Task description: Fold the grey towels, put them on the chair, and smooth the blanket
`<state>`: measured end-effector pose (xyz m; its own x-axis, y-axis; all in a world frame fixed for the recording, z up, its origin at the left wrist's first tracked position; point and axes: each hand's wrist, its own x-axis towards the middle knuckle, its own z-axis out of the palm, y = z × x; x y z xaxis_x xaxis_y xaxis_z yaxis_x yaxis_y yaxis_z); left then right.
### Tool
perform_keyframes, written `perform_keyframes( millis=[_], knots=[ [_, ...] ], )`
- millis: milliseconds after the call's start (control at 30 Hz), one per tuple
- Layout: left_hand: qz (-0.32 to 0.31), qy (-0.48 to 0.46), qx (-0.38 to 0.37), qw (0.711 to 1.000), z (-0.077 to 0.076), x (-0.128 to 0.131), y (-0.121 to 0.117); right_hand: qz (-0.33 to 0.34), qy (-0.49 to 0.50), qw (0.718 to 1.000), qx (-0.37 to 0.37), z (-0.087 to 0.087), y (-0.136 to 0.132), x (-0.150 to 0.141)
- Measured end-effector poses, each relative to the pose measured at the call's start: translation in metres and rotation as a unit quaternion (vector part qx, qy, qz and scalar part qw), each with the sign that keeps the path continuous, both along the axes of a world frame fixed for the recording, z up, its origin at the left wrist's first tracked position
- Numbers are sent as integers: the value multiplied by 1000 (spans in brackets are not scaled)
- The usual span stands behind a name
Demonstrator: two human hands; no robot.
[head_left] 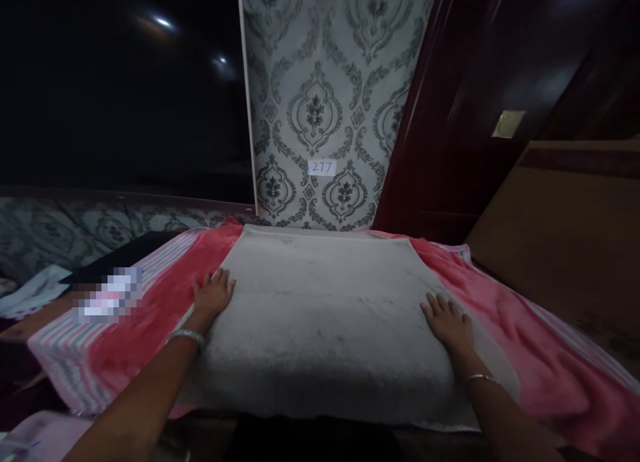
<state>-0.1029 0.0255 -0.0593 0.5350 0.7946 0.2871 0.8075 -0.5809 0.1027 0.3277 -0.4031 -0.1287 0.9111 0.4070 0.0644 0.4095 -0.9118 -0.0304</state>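
A grey-white cloth (310,302) lies spread out, its near end hanging over the front edge. Faint creases and dark smudges mark its surface. My left hand (214,294) rests palm down on the cloth's left side, fingers apart. On the right side my right hand (449,323) also lies flat with its fingers spread. Neither hand grips anything. Under the cloth is a red and pink blanket (150,302) with striped borders, showing on both sides.
A large dark television screen (120,89) stands at the back left. Patterned wallpaper (315,109) carries a paper label (321,167) reading 277. To the right are a dark red door (450,115) and a brown cardboard box (565,229).
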Motion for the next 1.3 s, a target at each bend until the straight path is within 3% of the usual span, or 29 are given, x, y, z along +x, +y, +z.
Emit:
perform_keyframes(
  millis=[100, 167, 233, 267, 300, 400, 467, 700, 900, 1133, 1233, 1300],
  knots=[
    [-48, -1, 9, 999, -2, 21, -11, -30, 31, 999, 8, 13, 22, -10],
    [-95, 1, 10, 995, -9, 50, -23, 10, 23, 999, 35, 23, 51, -27],
    [-181, 18, -3, 983, -19, 88, -38, 165, 3, 983, 82, 30, 93, -53],
    [-243, 35, -19, 969, -25, 110, -45, 264, 28, 959, 95, 31, 115, -67],
    [-293, 51, -37, 954, -29, 130, -51, 319, 41, 942, 93, 32, 137, -79],
    [-332, 63, -57, 939, -37, 182, -51, 398, 53, 913, 77, 29, 191, -95],
    [-324, 63, -56, 942, -37, 204, -37, 413, 56, 907, 68, 29, 212, -84],
    [-315, 83, -48, 944, -37, 244, 38, 358, 41, 933, 12, 34, 257, 11],
    [-293, 86, -33, 952, -34, 273, 76, 291, 17, 957, 3, 27, 289, 65],
    [-149, 42, 30, 987, -30, 277, 89, 190, -23, 982, 7, 15, 295, 106],
    [-67, 21, 37, 997, -29, 275, 83, 158, -2, 987, 11, 20, 295, 101],
    [-49, 15, 28, 998, -28, 274, 76, 143, 27, 989, 13, 26, 299, 82]
  ],
)
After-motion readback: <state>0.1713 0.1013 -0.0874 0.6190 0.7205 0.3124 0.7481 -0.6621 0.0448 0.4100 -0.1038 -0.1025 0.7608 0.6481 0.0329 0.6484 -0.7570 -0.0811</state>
